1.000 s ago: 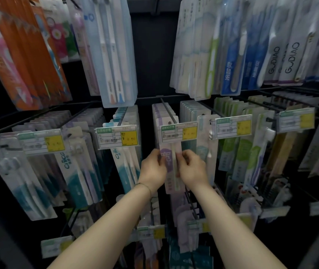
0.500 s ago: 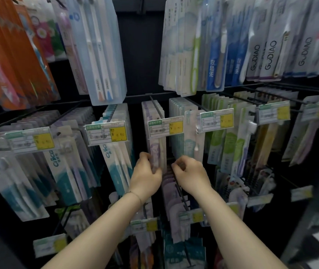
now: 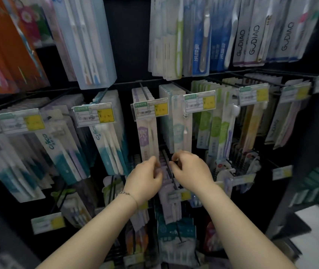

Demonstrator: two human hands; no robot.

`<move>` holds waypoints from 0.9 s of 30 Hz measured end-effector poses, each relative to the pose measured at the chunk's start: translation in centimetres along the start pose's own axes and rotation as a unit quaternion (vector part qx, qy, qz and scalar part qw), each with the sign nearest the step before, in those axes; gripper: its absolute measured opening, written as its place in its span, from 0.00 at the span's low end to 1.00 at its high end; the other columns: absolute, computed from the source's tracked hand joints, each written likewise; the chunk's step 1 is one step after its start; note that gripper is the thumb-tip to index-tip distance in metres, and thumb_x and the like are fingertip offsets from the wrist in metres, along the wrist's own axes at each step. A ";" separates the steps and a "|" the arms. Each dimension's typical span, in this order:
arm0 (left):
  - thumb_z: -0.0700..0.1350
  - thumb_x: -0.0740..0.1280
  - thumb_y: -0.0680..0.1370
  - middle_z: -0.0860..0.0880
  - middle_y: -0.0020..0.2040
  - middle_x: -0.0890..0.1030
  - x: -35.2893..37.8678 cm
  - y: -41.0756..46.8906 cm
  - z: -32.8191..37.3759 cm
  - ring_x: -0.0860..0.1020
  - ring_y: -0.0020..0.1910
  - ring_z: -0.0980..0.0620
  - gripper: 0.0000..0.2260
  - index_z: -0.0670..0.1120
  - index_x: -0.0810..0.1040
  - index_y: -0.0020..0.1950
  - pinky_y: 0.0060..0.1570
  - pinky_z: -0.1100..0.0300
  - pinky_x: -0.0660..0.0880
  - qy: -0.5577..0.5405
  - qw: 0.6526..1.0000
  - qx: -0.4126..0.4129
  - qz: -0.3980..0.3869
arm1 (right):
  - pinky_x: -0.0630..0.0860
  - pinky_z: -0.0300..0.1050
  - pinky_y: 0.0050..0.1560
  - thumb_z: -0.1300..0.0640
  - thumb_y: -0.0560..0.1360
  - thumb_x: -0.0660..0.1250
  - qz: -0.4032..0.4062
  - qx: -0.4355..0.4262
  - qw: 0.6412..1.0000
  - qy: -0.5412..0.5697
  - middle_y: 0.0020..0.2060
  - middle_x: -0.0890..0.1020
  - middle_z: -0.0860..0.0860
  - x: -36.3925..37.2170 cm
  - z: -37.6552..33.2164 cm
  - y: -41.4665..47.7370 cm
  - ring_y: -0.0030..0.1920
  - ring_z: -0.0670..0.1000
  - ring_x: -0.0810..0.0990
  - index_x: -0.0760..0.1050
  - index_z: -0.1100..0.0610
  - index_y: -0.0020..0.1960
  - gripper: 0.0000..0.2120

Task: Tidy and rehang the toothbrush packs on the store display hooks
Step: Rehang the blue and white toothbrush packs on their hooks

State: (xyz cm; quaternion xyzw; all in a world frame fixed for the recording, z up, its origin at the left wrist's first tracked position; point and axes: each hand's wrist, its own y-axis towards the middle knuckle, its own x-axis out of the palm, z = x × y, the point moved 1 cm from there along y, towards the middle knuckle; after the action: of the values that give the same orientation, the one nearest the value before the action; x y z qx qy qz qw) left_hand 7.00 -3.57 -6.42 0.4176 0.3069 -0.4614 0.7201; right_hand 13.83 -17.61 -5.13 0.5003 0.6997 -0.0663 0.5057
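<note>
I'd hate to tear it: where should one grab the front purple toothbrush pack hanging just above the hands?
Pinch the purple pack by the two side edges of its free lower end, coming from the front. It hangs flat, facing out, and the price tag covers its top.

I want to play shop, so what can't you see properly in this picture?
All in the head view:
- Prices on the price tags: blurred, unreadable.
- Whether the left hand or right hand pinches a pack: the hands' backs hide the fingertips.
- Bottom-row packs: partly behind the forearms.
- Top-row packs: cut off by the upper edge.
</note>
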 end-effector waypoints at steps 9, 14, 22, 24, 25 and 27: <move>0.49 0.61 0.79 0.52 0.39 0.77 0.7 -4.2 -1.4 0.77 0.38 0.52 0.04 0.49 0.70 0.49 0.36 0.52 0.77 0.047 0.999 -0.014 0.002 | 0.74 0.48 0.40 0.52 0.77 0.62 0.011 -0.025 0.999 -0.021 0.43 0.77 0.51 3.3 1.8 -3.2 0.46 0.53 0.76 0.76 0.56 0.50 0.08; 0.50 0.60 0.80 0.53 0.40 0.75 2.2 -7.2 -2.8 0.76 0.39 0.50 0.04 0.50 0.68 0.50 0.34 0.55 0.75 0.086 0.996 -0.029 -0.025 | 0.70 0.46 0.36 0.55 0.76 0.63 -0.007 -0.067 0.998 -0.021 0.44 0.77 0.51 5.9 1.6 -5.9 0.46 0.54 0.76 0.75 0.56 0.49 0.06; 0.50 0.59 0.80 0.51 0.45 0.77 3.8 -11.3 -6.8 0.78 0.42 0.48 0.07 0.48 0.70 0.54 0.36 0.55 0.75 0.125 0.986 -0.087 -0.073 | 0.73 0.48 0.37 0.54 0.77 0.63 -0.050 -0.059 0.997 -0.007 0.43 0.76 0.51 9.5 0.7 -8.4 0.47 0.54 0.76 0.74 0.57 0.51 0.07; 0.50 0.59 0.80 0.51 0.45 0.77 4.0 -12.0 -8.0 0.78 0.42 0.48 0.07 0.48 0.70 0.53 0.35 0.56 0.73 0.135 0.983 -0.096 -0.084 | 0.75 0.49 0.39 0.53 0.77 0.63 -0.062 -0.053 0.997 -0.003 0.45 0.77 0.52 10.5 0.1 -8.9 0.48 0.54 0.76 0.75 0.56 0.53 0.08; 0.50 0.59 0.80 0.50 0.45 0.77 4.1 -12.3 -8.6 0.78 0.42 0.48 0.07 0.48 0.70 0.53 0.34 0.56 0.72 0.137 0.981 -0.101 -0.088 | 0.75 0.49 0.39 0.54 0.77 0.63 -0.066 -0.053 0.996 0.000 0.45 0.78 0.52 11.0 -0.1 -9.2 0.48 0.54 0.76 0.75 0.57 0.53 0.08; 0.51 0.59 0.80 0.50 0.45 0.77 4.2 -12.9 -9.6 0.77 0.42 0.48 0.08 0.48 0.71 0.53 0.34 0.56 0.73 0.131 0.979 -0.116 -0.099 | 0.74 0.48 0.38 0.54 0.77 0.63 -0.083 -0.049 0.995 0.002 0.45 0.77 0.52 12.3 -0.5 -9.8 0.47 0.54 0.76 0.75 0.57 0.52 0.08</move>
State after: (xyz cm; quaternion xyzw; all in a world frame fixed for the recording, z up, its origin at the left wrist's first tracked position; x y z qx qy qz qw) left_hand -3.80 0.33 -18.44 0.3555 0.4903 -0.4324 0.6680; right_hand 6.12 -14.37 -18.44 0.4154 0.7421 -0.0731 0.5210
